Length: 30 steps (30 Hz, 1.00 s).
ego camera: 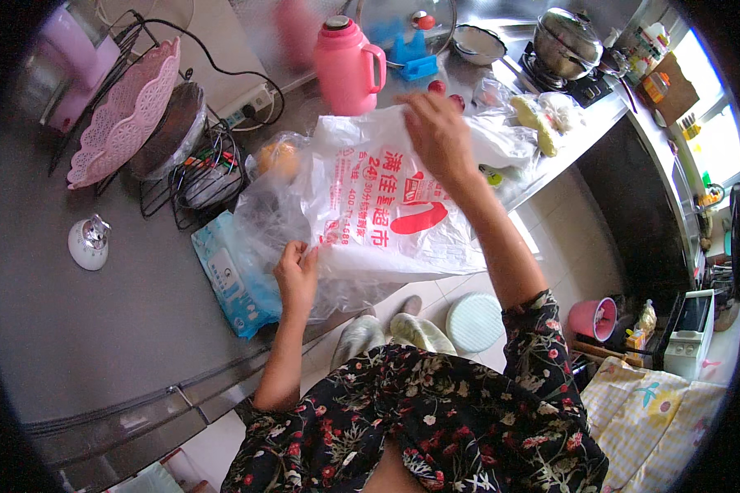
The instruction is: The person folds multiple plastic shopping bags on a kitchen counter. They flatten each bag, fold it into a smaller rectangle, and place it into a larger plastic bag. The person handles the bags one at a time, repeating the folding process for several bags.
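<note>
A white plastic shopping bag (370,203) with red printing lies spread out before me, its near edge reaching past the counter's edge. My left hand (297,271) pinches the bag's near left corner between thumb and fingers. Over the bag's far right part is my right hand (435,132), slightly blurred, with its fingertips hidden from me; whether it grips the plastic I cannot tell. Clear plastic bags (271,206) lie beside and under the white one. Orange fruit (279,158) shows through clear plastic at the far left of the bag.
A pink thermos jug (347,68) stands just behind the bag. Left of it are a blue wipes pack (234,277), a wire rack (206,166), a pink lace-patterned basket (129,117) and a white kitchen timer (89,241). A lidded pot (567,46) sits on the stove. A round stool (476,321) stands below.
</note>
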{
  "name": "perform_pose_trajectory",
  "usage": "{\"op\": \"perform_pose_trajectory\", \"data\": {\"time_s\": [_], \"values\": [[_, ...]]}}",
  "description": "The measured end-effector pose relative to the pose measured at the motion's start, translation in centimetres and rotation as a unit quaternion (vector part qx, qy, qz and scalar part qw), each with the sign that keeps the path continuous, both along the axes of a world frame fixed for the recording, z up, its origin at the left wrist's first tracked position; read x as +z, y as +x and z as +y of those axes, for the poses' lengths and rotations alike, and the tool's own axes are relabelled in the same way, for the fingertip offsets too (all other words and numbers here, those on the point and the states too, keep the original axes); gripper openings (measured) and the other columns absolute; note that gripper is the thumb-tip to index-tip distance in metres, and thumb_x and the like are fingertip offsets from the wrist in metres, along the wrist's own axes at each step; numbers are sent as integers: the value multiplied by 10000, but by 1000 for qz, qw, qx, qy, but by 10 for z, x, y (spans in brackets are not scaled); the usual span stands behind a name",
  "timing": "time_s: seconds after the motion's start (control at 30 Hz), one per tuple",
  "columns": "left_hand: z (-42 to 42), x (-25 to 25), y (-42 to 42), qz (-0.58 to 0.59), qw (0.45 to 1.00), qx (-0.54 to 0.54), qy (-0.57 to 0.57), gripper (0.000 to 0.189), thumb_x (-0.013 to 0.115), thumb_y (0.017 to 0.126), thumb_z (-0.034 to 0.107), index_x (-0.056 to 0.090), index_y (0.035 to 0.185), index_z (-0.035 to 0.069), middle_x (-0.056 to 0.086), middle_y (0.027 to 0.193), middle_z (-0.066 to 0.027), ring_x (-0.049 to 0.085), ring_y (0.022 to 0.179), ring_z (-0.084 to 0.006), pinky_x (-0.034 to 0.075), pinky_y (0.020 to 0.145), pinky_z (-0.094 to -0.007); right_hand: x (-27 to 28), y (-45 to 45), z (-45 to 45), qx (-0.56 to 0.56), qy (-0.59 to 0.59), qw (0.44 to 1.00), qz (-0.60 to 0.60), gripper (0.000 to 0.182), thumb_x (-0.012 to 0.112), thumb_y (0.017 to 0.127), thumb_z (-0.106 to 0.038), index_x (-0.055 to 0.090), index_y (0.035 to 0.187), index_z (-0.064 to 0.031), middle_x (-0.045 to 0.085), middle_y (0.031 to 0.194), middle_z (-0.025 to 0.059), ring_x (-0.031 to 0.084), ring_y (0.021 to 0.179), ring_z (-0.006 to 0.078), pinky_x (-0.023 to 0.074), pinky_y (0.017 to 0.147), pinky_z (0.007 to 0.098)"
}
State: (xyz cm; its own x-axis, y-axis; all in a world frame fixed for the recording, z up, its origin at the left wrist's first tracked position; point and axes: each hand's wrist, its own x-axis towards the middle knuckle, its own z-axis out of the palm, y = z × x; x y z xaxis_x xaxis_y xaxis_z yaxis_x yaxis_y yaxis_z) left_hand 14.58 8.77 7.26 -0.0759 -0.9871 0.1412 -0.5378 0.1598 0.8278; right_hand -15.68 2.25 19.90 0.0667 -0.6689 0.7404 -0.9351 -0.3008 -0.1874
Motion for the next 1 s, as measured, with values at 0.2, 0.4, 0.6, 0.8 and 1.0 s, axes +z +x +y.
{"op": "perform_pose_trajectory", "data": {"time_s": [0.2,0.4,0.6,0.8,1.0], "values": [[34,11,-8,-46,998,47,8,198,609,832,0,460,962,5,559,784,-164,559,695,-338,442,660,-410,-78,82,17,200,219,953,-61,253,568,862,-98,615,1109,-78,620,1109,125,609,997,303,514,841,381],[55,0,-4,-119,992,8,-32,199,557,806,-65,476,971,14,564,911,-186,566,879,-399,441,732,-452,-158,101,2,163,191,954,166,560,537,886,-455,436,1388,-229,377,1446,76,325,1345,281,240,1089,558],[67,-8,13,-164,985,38,32,265,550,833,-41,474,1078,25,572,958,-186,576,904,-395,454,752,-452,-151,23,-42,54,139,989,-14,447,591,878,-350,528,1272,-148,466,1352,127,409,1257,323,333,1029,491],[44,56,-29,-304,946,-38,-102,370,554,795,-46,546,1161,10,584,1125,-142,587,1006,-350,473,858,-424,-114,-23,20,92,339,916,-195,183,644,843,-222,656,913,-54,678,833,130,659,775,306,512,699,394],[-4,11,-97,-147,932,-325,-64,448,548,838,55,504,1284,37,480,1356,-146,434,1274,-326,353,1060,-422,-133,-26,82,67,442,890,-95,256,745,727,-257,655,897,-87,677,908,102,647,886,282,497,766,403]]}}
